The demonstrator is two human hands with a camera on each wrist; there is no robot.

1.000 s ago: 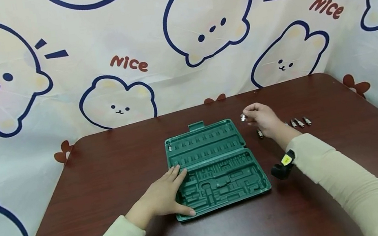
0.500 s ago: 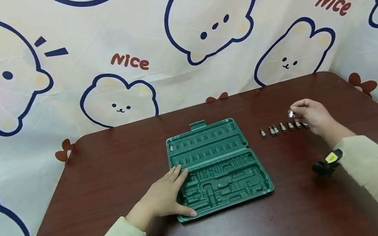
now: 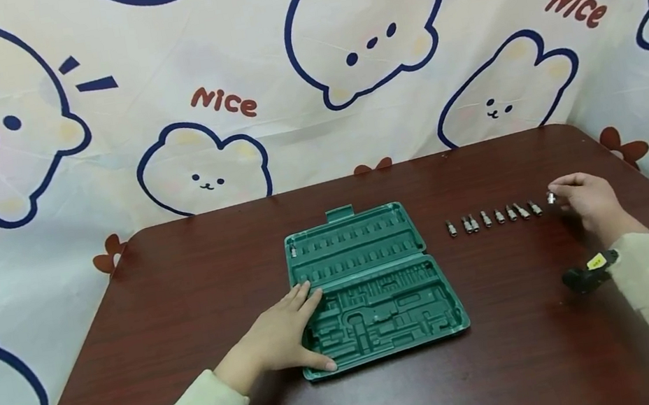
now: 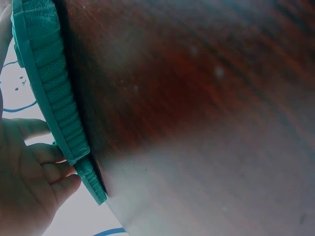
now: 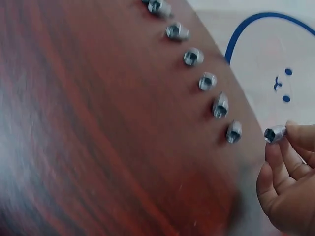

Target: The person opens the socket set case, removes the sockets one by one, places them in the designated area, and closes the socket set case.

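My right hand (image 3: 590, 201) pinches a small silver socket (image 5: 274, 133) between thumb and fingers, at the right end of a row of similar sockets (image 3: 499, 216) on the table. In the right wrist view the held socket's hollow end faces the camera. My left hand (image 3: 277, 330) rests with spread, straight fingers on the left edge of an open green plastic tool case (image 3: 390, 355). The left wrist view shows its fingers against the ribbed side wall of the case (image 4: 59, 93). One socket (image 3: 293, 252) sits in the top left slot of the lid.
The dark red-brown table (image 3: 195, 272) extends around the case on all sides. A pale cartoon-print curtain (image 3: 283, 145) hangs behind it and along both sides. Black camera mounts are strapped on both wrists, the right one (image 3: 587, 274) with a yellow label.
My right hand has moved right, from beside the case lid to past the end of the socket row, carrying the socket. More of the row shows now. My left hand has stayed in place.
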